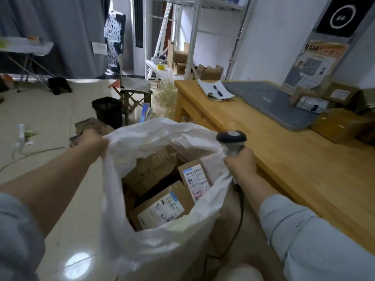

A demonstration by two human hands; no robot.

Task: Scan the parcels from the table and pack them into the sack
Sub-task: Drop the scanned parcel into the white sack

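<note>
print on the parcels and the poster is unreadably blurred.

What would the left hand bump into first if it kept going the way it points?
The left hand already grips the sack; beyond its rim, probably the black bin, depth unclear.

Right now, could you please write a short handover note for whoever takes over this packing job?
Left hand grips the rim of the sack. Right hand holds the scanner and seems to pinch the opposite rim.
Done: at least three packed parcels lie inside.
Left: several table parcels at the far end of the table need scanning and packing.
</note>
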